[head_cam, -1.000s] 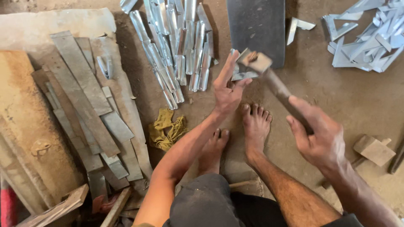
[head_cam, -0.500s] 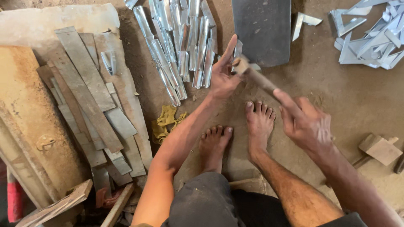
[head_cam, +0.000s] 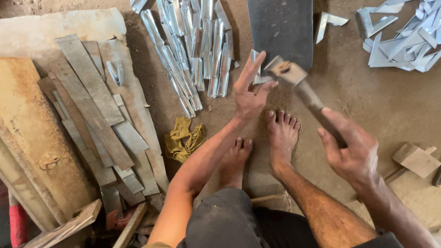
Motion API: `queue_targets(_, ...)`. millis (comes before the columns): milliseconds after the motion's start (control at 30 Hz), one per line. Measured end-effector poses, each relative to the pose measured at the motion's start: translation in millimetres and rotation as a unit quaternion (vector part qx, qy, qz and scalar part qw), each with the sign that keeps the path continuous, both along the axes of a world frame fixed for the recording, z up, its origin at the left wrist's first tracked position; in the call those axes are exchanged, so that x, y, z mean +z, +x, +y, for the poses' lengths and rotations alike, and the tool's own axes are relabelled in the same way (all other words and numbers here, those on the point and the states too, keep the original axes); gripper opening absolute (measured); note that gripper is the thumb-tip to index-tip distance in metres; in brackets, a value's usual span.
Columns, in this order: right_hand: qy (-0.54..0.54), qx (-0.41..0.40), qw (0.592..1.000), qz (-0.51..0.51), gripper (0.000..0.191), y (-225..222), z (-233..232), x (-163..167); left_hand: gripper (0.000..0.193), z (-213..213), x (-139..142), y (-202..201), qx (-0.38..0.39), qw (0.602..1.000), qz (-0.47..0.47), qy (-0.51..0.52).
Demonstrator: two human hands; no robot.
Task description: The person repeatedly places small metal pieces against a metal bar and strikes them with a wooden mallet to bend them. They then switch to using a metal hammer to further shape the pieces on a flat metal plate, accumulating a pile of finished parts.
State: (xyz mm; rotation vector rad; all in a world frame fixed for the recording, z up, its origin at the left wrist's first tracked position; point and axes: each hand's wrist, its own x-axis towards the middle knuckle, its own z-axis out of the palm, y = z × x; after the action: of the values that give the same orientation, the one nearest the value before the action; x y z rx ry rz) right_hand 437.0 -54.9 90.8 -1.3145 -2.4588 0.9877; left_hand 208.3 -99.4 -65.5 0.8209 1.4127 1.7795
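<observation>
My right hand point(head_cam: 351, 149) grips the wooden handle of a hammer point(head_cam: 294, 78), whose metal head is blurred and raised just beside my left fingers. My left hand point(head_cam: 250, 92) steadies a small bent piece of shiny sheet metal point(head_cam: 257, 69) at the near edge of a dark steel plate point(head_cam: 280, 30) on the ground. My two bare feet point(head_cam: 280, 133) rest on the dirt floor just below the hands.
A pile of folded shiny metal strips point(head_cam: 193, 50) lies left of the plate. Cut metal offcuts point(head_cam: 404, 36) sit at the upper right. Flat rusty metal strips point(head_cam: 92, 115) lie on the left. A yellow rag point(head_cam: 183, 138) and a wooden block point(head_cam: 415, 158) are on the floor.
The hammer came down onto the metal piece half a second ago and has now lifted slightly again. My left hand has stayed on the piece.
</observation>
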Motion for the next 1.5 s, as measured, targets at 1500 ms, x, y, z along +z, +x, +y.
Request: queue_targets(1500,-0.115,-0.054,0.992,-0.014,0.043,14.1,-79.6,-82.7,0.044,8.4,47.1,-59.3,-0.157,0.959,-0.232,0.029)
